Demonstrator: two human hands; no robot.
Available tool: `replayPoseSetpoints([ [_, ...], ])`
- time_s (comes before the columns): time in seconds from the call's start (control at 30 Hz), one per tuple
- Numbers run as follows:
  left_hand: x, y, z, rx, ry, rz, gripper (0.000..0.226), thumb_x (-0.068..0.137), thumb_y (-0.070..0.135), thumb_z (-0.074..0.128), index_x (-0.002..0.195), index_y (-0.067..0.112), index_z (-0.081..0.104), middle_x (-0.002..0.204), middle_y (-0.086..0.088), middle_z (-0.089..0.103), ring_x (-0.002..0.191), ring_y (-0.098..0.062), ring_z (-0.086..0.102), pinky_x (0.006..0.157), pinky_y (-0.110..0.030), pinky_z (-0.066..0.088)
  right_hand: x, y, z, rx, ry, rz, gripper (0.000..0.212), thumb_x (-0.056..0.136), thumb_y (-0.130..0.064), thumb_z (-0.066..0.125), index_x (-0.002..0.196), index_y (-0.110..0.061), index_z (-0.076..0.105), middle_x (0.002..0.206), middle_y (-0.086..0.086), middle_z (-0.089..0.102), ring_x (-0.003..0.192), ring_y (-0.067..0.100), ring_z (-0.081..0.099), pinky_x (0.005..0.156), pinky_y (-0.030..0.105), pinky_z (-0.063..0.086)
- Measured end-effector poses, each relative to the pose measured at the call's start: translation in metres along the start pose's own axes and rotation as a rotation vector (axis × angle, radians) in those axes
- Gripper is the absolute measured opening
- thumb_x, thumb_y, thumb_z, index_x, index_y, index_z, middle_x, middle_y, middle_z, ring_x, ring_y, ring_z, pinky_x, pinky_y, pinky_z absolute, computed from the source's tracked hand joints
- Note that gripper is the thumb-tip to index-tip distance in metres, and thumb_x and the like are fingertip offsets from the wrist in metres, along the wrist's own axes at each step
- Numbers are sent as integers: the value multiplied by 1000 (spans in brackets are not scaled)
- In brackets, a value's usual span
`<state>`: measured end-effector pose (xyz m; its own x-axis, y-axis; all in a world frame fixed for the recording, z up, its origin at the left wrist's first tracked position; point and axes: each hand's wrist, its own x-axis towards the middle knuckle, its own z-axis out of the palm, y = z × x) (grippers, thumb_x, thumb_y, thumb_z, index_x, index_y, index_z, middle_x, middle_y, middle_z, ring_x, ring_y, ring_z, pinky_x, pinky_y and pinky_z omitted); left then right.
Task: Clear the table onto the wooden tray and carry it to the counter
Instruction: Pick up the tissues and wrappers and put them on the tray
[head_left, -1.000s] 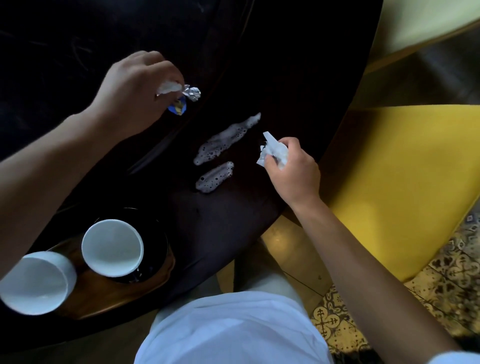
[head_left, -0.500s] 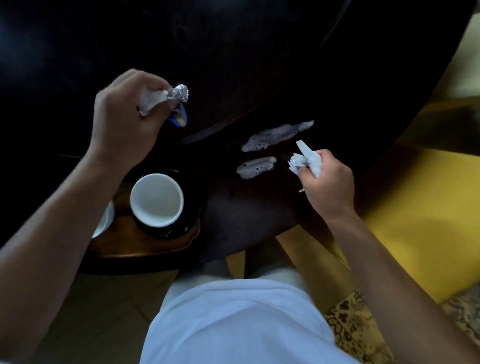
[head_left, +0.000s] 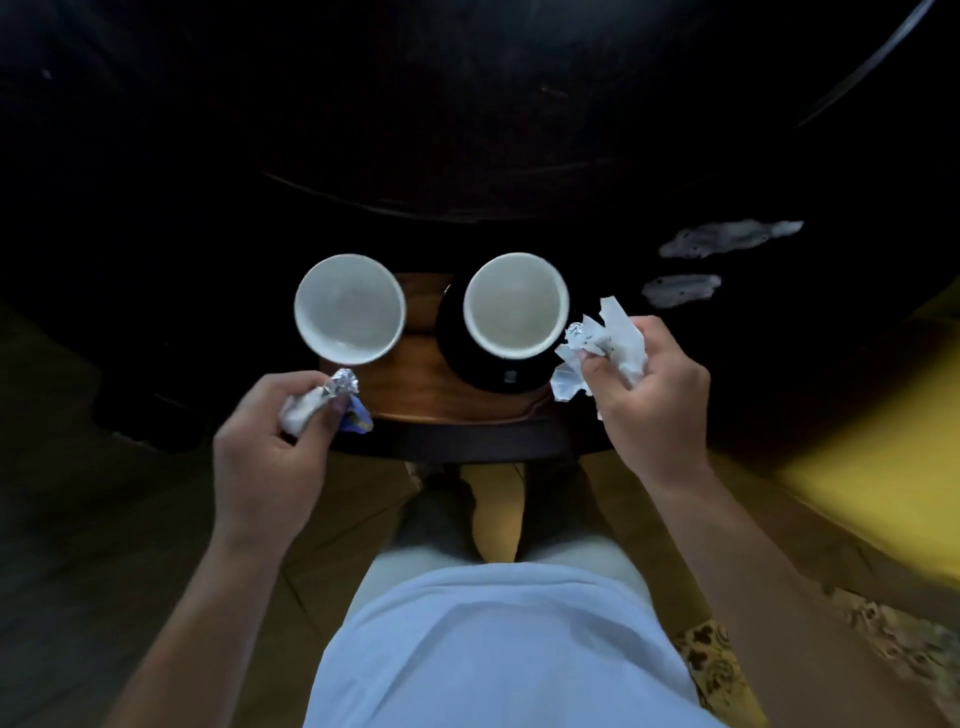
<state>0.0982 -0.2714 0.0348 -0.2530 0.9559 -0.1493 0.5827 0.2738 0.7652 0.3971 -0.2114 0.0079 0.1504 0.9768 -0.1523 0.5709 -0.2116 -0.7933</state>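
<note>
A wooden tray (head_left: 434, 387) lies at the near edge of the dark round table (head_left: 467, 130). Two empty white cups stand on it: the left cup (head_left: 349, 309) and the right cup (head_left: 515, 305), which sits on a black saucer (head_left: 493, 376). My left hand (head_left: 272, 457) hovers at the tray's front left corner, closed on crumpled foil and paper wrappers (head_left: 332, 402). My right hand (head_left: 652, 397) is at the tray's right edge, gripping crumpled white paper (head_left: 605, 345) beside the right cup.
Two pale foamy smears (head_left: 727, 239) (head_left: 680, 288) mark the table to the right of the tray. A yellow seat (head_left: 878, 462) is at the right, with patterned floor tiles (head_left: 893, 649) below it.
Both hands have come back toward me and down to the tray with their scraps. The view has swung left, so the tray and cups now sit centred.
</note>
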Motion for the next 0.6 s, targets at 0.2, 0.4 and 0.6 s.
replayPoseSetpoints([
  [0.2,-9,-68,17,-124,11,-198,8,97,22,72,104,18,71,91,8,69,82,-3,65,71,-16,51,-49,-17,81,-63,19,-23,15,89,-24,73,99,-17,65,74,-4,64,64,16,62,59,32,51],
  [0.4,21,-103,40,-104,-1,-200,16,97,29,70,107,16,72,95,3,71,86,-9,67,76,-34,59,-64,-19,155,-144,-12,-41,20,89,-26,71,103,-14,64,82,-8,63,69,14,60,61,28,46],
  [0.6,33,-108,48,-36,-3,-163,21,96,23,68,111,9,71,100,-4,72,91,-15,69,79,-39,60,-58,-21,192,-150,27,-8,18,90,-22,70,103,-12,63,84,0,70,72,18,65,60,28,48],
])
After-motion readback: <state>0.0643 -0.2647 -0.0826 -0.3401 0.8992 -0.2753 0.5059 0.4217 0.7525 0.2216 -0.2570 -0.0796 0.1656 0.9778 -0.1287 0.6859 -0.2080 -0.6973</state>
